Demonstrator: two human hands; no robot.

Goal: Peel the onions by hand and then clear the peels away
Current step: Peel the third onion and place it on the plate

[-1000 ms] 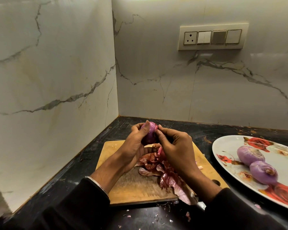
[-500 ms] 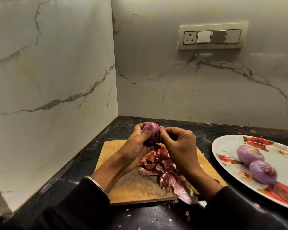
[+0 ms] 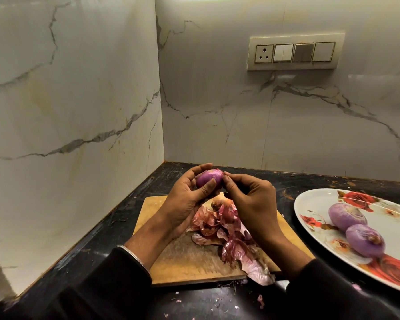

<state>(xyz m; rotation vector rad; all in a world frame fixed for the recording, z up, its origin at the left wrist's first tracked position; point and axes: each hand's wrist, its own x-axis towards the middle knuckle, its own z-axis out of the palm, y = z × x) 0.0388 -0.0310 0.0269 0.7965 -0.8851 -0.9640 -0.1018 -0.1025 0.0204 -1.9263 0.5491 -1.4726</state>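
The person's left hand [image 3: 185, 199] cups a glossy purple-red onion [image 3: 208, 179] above the far edge of a rectangular wooden chopping board [image 3: 183, 257], its fingers [image 3: 194, 172] curled behind the bulb and its thumb laid across the front. The right hand [image 3: 252, 204] meets the onion from the right, with its fingers [image 3: 228, 179] drawn together in a pinch at the bulb's right end; whether they hold a strip of skin there is too small to tell.

Under the hands, a loose heap of thin reddish-brown onion peels [image 3: 219, 227] lies on the board, and one pale, papery piece hangs over the board's near edge. The board rests on a black stone surface [image 3: 116, 227] set into a corner of white, grey-veined marble walls [image 3: 79, 100]. Small scraps of peel [image 3: 260, 299] dot the surface just in front of the board.

To the right, apart from the board, sits a white oval plate printed with red roses [image 3: 314, 204]. Two peeled pale purple onions [image 3: 346, 215] lie on it, touching one another. A cream switch panel with a socket [image 3: 295, 53] is mounted on the back wall. Both forearms wear dark sleeves [image 3: 125, 285].
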